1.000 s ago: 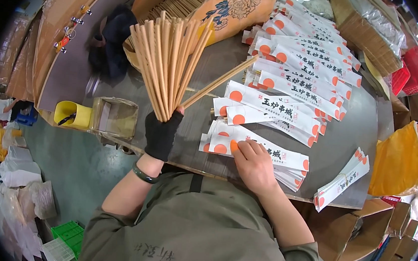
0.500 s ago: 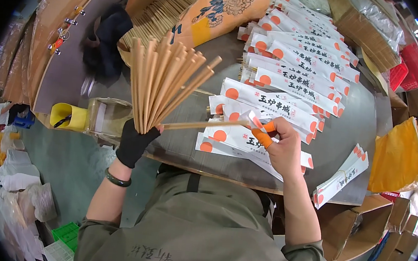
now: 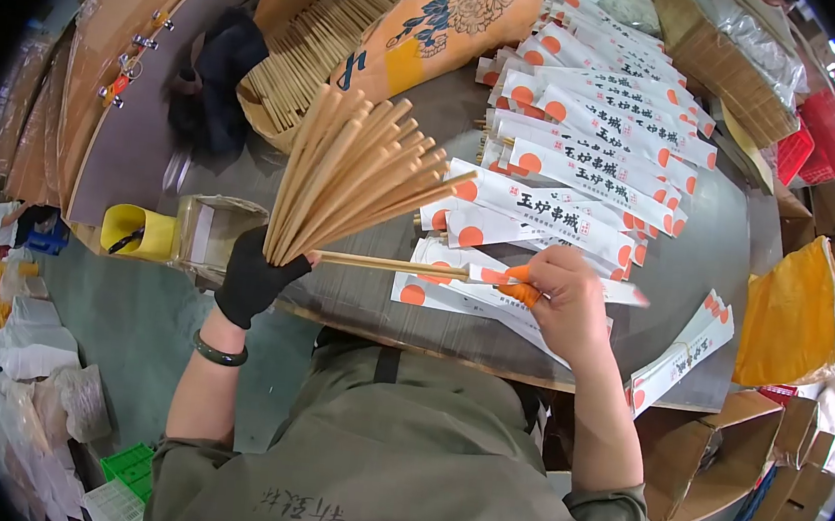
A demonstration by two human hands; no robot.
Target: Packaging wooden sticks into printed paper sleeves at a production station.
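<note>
My left hand (image 3: pixel 257 280), in a black fingerless glove, is closed round a fanned bundle of wooden chopsticks (image 3: pixel 345 173) that point up and away. From that hand a pair of chopsticks (image 3: pixel 387 265) runs level to the right. My right hand (image 3: pixel 569 303), with orange finger covers (image 3: pixel 518 291), pinches a white paper sleeve (image 3: pixel 484 274) with red marks. The far ends of the pair are inside the sleeve's mouth; the sleeve's other end sticks out blurred beyond my fingers. Below lie more flat paper sleeves (image 3: pixel 424 292) on the table.
Overlapping filled sleeves (image 3: pixel 587 166) cover the table's (image 3: pixel 712 229) middle and far right. A banded sleeve stack (image 3: pixel 685 352) lies at the right edge. An orange flowered bag (image 3: pixel 440 32) stands beside loose chopsticks (image 3: pixel 328 41). At left are a yellow container (image 3: pixel 139 232) and a dark cloth (image 3: pixel 217 70).
The chopstick bundle has tilted to the right. The single pair now lies level and its ends have gone into the paper sleeve, which my right hand has straightened along it.
</note>
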